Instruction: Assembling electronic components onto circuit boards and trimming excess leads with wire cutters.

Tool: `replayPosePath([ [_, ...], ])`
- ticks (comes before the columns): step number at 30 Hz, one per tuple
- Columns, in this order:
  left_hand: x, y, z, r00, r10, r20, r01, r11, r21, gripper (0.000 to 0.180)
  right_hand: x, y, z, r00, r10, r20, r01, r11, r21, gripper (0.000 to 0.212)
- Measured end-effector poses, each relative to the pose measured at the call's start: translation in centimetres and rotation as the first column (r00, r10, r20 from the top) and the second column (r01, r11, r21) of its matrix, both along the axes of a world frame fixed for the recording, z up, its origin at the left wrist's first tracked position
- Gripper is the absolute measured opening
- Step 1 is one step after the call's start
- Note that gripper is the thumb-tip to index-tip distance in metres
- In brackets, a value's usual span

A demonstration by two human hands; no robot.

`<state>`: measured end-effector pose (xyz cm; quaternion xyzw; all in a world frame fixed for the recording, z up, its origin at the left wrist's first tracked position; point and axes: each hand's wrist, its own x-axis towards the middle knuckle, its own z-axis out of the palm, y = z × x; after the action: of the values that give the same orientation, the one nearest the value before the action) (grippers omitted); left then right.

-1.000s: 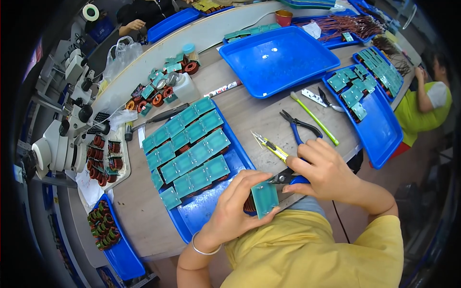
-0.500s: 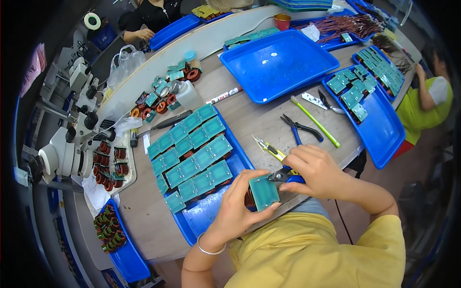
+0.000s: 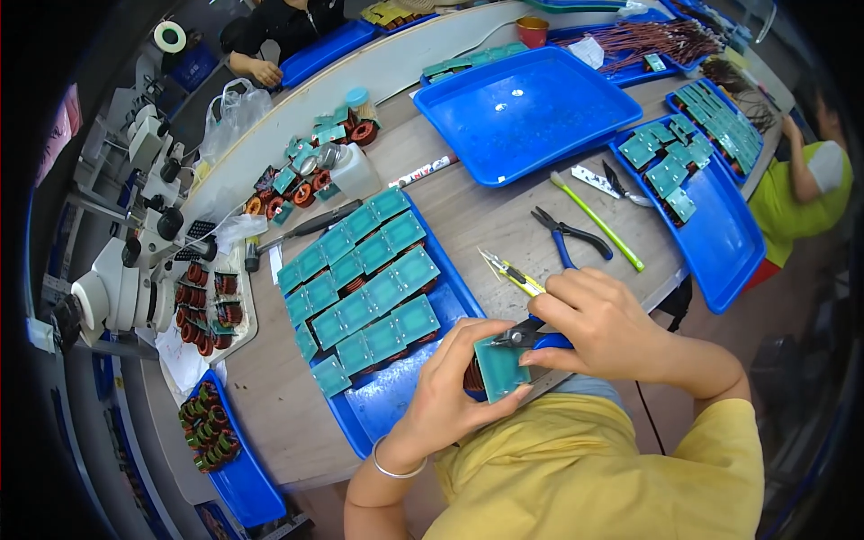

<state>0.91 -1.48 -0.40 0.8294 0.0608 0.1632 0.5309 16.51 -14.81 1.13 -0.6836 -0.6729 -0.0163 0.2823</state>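
From my remote seat I see the left hand [image 3: 441, 391] gripping a green circuit board [image 3: 504, 371], fingers around its eleven-o'clock side and thumb at five; a reddish-brown coil [image 3: 473, 376] shows behind the board. The right hand [image 3: 601, 326], at two o'clock from it, has its fingers closed around blue-handled pliers [image 3: 518, 335]. Their black nose lies at the board's twelve-o'clock edge; I cannot tell whether the tips bite anything. The board is held just before the yellow shirt [image 3: 612, 459]. At ten o'clock, a blue tray [image 3: 378, 412] carries rows of similar boards [image 3: 378, 292]. On the tabletop [image 3: 270, 396], a yellow cutter [image 3: 516, 276] lies at twelve, a green brush [image 3: 607, 231] at one.
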Motion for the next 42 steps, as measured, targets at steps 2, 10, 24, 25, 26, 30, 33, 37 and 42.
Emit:
replayPosePath([
  [2, 0.0, 0.0, 0.1, 1.0, 0.003, 0.008, -0.004, 0.998, 0.057, 0.058, 0.0, 0.0, 0.2, 1.0, 0.005, 0.025, -0.004, 1.0, -0.024, 0.04],
  [10, 0.2, 0.4, -0.3, 0.994, -0.048, 0.099, 0.034, 0.99, 0.138, 0.055, 0.1, 0.3, 0.5, 0.997, 0.053, 0.064, -0.048, 0.995, -0.083, 0.04],
  [24, 0.7, 0.1, 0.0, 0.994, -0.016, -0.11, 0.029, 0.993, 0.113, 0.052, 0.7, 0.2, -2.2, 0.998, 0.016, -0.053, -0.025, 0.983, -0.179, 0.038],
  [25, 0.7, -0.1, 0.0, 0.993, 0.017, -0.121, -0.014, 0.999, 0.03, 0.053, 0.9, 0.0, -2.1, 0.994, 0.052, -0.098, -0.064, 0.99, -0.125, 0.038],
  [26, 0.6, -0.2, 0.0, 0.99, 0.05, -0.134, -0.058, 0.997, -0.053, 0.055, 1.0, -0.1, -1.9, 0.986, 0.09, -0.141, -0.101, 0.992, -0.07, 0.038],
  [30, 0.2, 0.3, -0.6, 0.98, 0.049, -0.193, -0.081, 0.983, -0.164, 0.057, 0.0, -1.3, -0.3, 0.991, 0.093, -0.092, -0.096, 0.995, -0.034, 0.038],
  [33, 0.0, 0.4, -1.0, 0.994, 0.039, -0.1, -0.053, 0.989, -0.136, 0.058, -0.6, -1.7, 0.2, 0.992, 0.086, -0.094, -0.097, 0.989, -0.11, 0.038],
  [37, -0.1, 0.3, -0.9, 0.998, 0.027, -0.062, -0.032, 0.997, -0.072, 0.062, -0.7, -1.7, 0.4, 0.996, 0.069, -0.056, -0.076, 0.987, -0.141, 0.038],
  [42, -0.3, 0.5, -0.9, 0.993, 0.036, -0.116, -0.042, 0.998, -0.055, 0.074, -1.0, -1.6, 0.5, 0.997, 0.068, -0.047, -0.075, 0.986, -0.146, 0.038],
])
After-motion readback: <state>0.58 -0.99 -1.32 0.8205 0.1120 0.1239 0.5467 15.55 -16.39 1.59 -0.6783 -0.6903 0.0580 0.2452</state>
